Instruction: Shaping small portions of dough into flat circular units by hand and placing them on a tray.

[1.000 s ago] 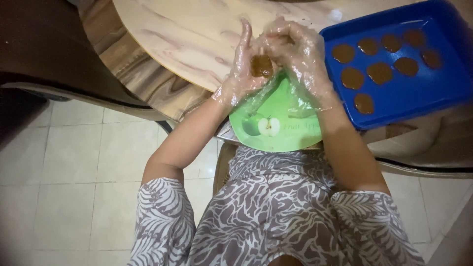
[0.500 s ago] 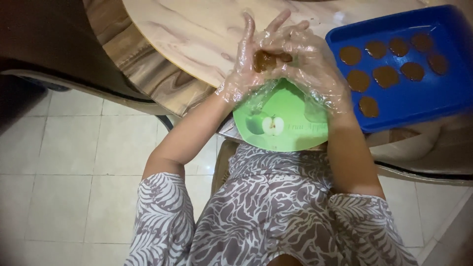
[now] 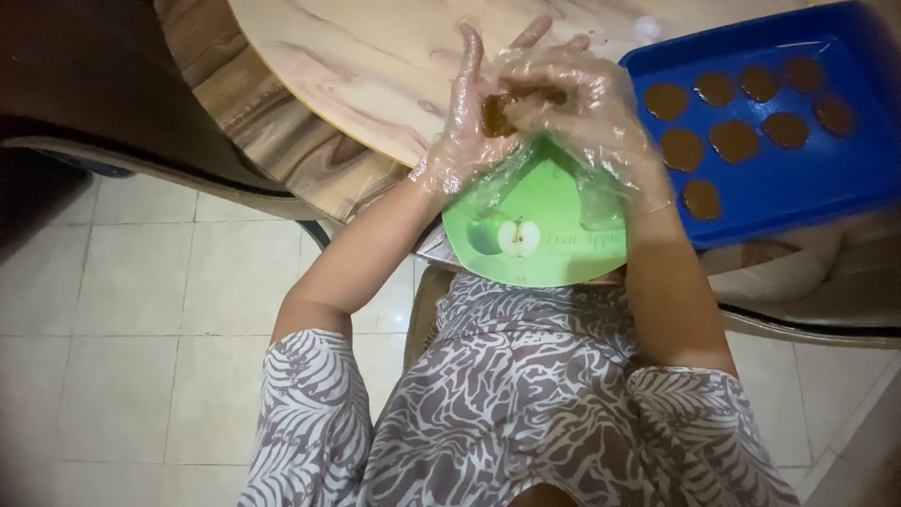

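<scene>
We press a brown lump of dough point(image 3: 497, 113) between our two gloved hands: the left hand point(image 3: 465, 122) cups it from the left with fingers point(image 3: 469, 56) stretched upward, the right hand point(image 3: 582, 113) curls over it from the right, fingers bent around the lump. The dough sits between both palms, above the far edge of a green plate point(image 3: 535, 225). To the right lies a blue tray point(image 3: 845, 178) holding flat brown discs point(image 3: 734, 139), on the pale wooden table point(image 3: 357, 66).
</scene>
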